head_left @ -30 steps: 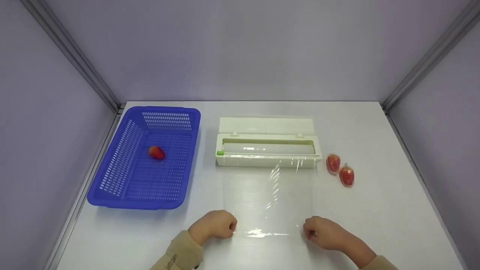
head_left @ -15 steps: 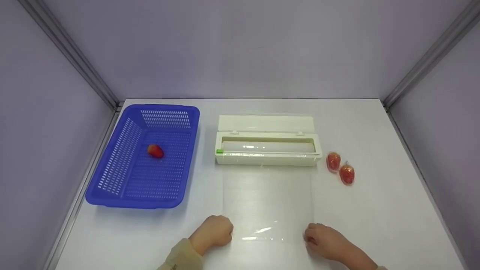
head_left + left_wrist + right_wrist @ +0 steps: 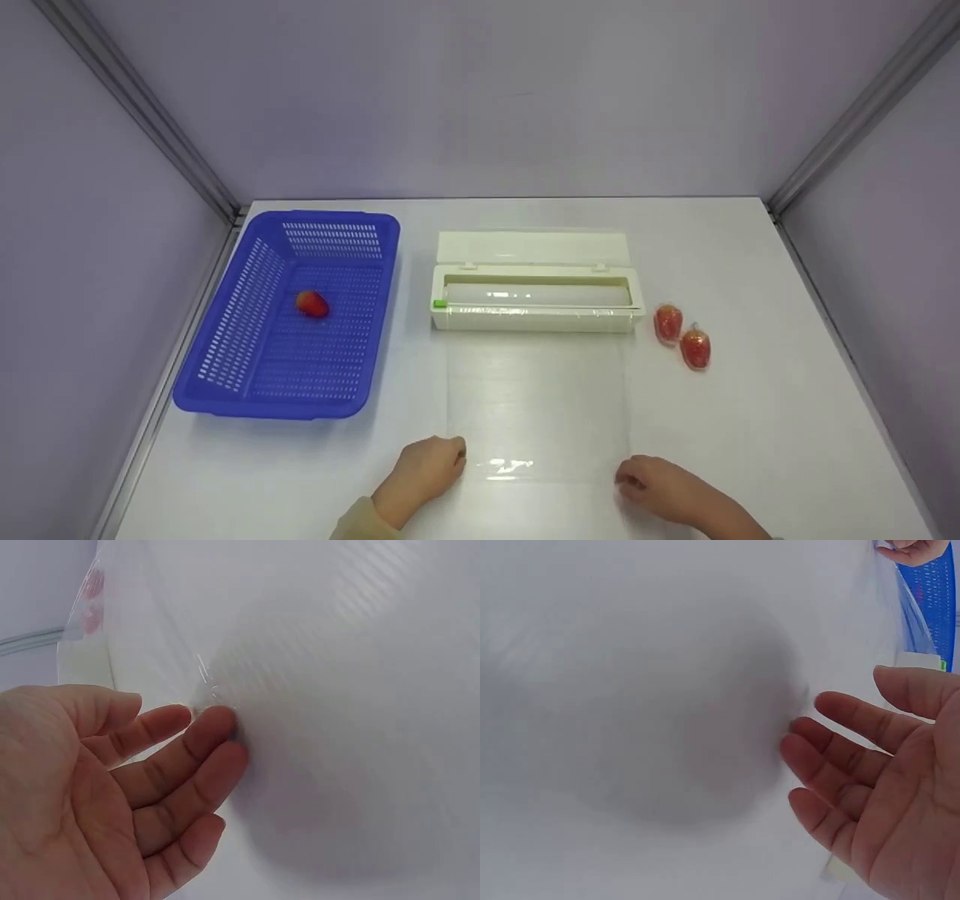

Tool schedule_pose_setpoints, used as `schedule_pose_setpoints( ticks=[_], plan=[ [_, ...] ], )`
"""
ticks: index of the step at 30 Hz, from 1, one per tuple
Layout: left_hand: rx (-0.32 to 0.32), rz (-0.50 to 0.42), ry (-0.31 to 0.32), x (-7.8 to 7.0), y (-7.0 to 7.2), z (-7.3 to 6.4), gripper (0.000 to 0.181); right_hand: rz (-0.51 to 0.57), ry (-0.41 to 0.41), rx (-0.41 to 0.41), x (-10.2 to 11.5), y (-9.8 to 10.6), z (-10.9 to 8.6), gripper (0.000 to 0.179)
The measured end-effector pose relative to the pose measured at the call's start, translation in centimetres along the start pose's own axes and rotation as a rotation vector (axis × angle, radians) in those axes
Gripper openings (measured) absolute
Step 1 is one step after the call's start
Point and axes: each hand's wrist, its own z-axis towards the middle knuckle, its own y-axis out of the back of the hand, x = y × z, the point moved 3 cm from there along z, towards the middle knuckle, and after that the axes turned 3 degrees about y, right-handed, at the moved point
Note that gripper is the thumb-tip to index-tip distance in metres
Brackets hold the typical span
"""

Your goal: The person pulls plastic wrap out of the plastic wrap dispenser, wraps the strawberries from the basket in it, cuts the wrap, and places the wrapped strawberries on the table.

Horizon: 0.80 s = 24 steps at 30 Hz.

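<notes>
So, we've got clear film [image 3: 536, 409] running from the white box [image 3: 540, 271] at its 12 o'clock, our left hand [image 3: 426, 469] at 8 and right hand [image 3: 658, 486] at 4, both loose and unclenched against it (thumbs [image 3: 911, 684] standing apart). Blue basket [image 3: 270, 409] sits at 10, wrapped red fruits [image 3: 695, 350] at 2.

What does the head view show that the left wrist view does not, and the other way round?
Only head: the blue basket, the single red fruit inside it, and the right hand.
Only left wrist: the palm side of the left hand.
Both: that hand, the clear film and two wrapped red fruits, blurred in the wrist view.
</notes>
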Motion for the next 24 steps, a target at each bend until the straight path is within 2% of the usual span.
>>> schedule_pose_setpoints(
  ticks=[3,5,7,9,12,15,18,21,24],
  plan=[
    [-0.055,0.069,-0.002,-0.1,-0.5,0.4,0.014,0.016,-0.057,0.033,1.0,1.3,0.1,0.014],
    [-0.067,0.120,0.006,-0.3,-0.7,0.6,0.017,0.003,-0.087,0.012,1.9,2.1,0.5,0.014],
    [-0.054,0.158,0.020,-0.4,-0.9,0.8,0.025,-0.008,-0.116,-0.050,3.0,2.7,1.3,0.013],
    [-0.033,0.180,0.033,-0.5,-0.9,0.9,0.036,-0.033,-0.088,-0.150,3.9,2.9,2.4,0.010],
    [-0.015,0.189,0.059,-0.3,-0.9,0.8,0.044,-0.094,0.022,-0.274,4.6,1.9,4.3,0.009],
    [-0.042,0.199,0.053,-0.3,-0.9,0.6,0.043,-0.187,0.121,-0.336,4.4,0.3,5.7,0.015],
    [-0.061,0.215,0.037,-0.2,-0.7,0.4,0.042,-0.228,0.095,-0.352,3.6,-1.0,6.4,0.017],
    [-0.041,0.218,0.056,0.2,-0.6,0.3,0.044,-0.208,0.020,-0.353,3.0,-1.8,6.5,0.015],
    [-0.005,0.201,0.085,0.9,-0.4,0.1,0.041,-0.183,-0.012,-0.354,2.8,-2.2,6.5,0.013]
  ],
)
